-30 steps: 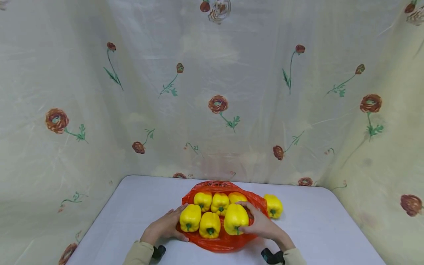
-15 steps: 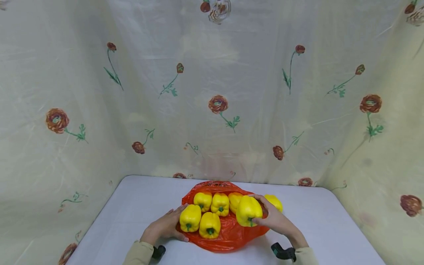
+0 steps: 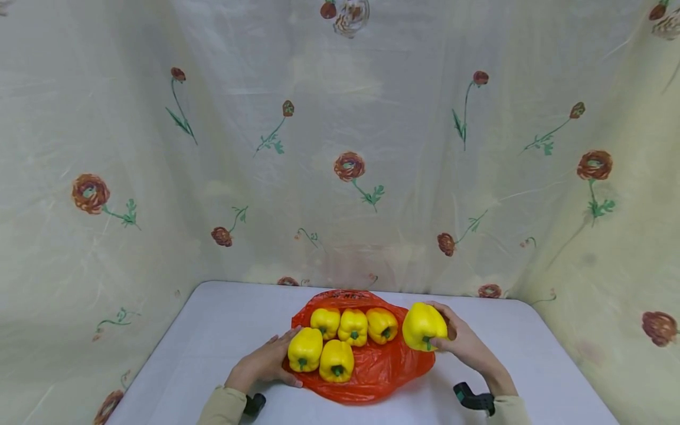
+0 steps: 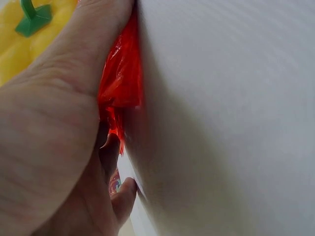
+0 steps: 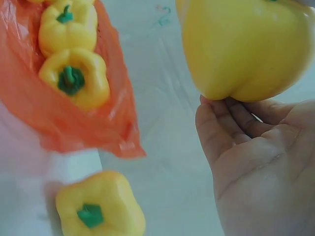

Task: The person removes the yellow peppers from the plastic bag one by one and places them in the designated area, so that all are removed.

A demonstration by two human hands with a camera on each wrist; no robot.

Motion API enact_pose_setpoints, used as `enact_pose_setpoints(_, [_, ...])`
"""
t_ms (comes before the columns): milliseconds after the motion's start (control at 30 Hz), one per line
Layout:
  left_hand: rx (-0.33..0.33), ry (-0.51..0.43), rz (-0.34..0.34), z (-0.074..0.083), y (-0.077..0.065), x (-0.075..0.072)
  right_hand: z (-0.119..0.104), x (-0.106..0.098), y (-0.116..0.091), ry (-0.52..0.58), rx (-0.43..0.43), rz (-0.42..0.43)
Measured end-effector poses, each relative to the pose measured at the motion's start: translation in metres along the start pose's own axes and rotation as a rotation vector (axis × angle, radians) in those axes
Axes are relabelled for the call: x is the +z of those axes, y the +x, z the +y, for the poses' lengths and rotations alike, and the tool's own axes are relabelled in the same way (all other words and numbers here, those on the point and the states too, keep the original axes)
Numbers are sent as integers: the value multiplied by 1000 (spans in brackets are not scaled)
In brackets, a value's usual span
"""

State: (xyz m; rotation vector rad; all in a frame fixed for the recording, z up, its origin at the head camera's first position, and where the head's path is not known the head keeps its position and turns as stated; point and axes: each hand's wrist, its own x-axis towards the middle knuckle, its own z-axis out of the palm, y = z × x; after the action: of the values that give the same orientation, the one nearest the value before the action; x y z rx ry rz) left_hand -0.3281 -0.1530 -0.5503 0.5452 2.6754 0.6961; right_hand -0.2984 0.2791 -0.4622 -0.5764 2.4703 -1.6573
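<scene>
My right hand [image 3: 467,342] grips a yellow bell pepper [image 3: 422,324], held up over the right edge of a red plastic bag [image 3: 374,372]. In the right wrist view, fingers lie under this large pepper [image 5: 246,49]. Several more yellow bell peppers [image 3: 337,361] with green stems sit on the opened bag. At the bag's left side rests my left hand [image 3: 270,359], fingers extended behind the nearest pepper [image 3: 305,349] and thumb along the front. The left wrist view shows red plastic [image 4: 125,69] between thumb and fingers.
Another bell pepper [image 5: 101,206] lies outside the bag in the right wrist view; the held one hides it from the head view. A white table [image 3: 223,319] bears everything. Behind it hangs a flower-printed curtain [image 3: 404,177].
My right hand has carried its pepper up and to the right, from the bag's front right to over its right edge, uncovering the back right pepper. The left hand stays put.
</scene>
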Motion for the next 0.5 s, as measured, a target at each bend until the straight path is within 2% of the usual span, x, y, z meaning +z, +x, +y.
enact_pose_setpoints(267, [-11, 7, -2, 0, 0, 1, 11, -25, -12, -10, -78, 87])
enact_pose_setpoints(500, [3, 16, 4, -2, 2, 1, 15, -38, -19, -8, -32, 130])
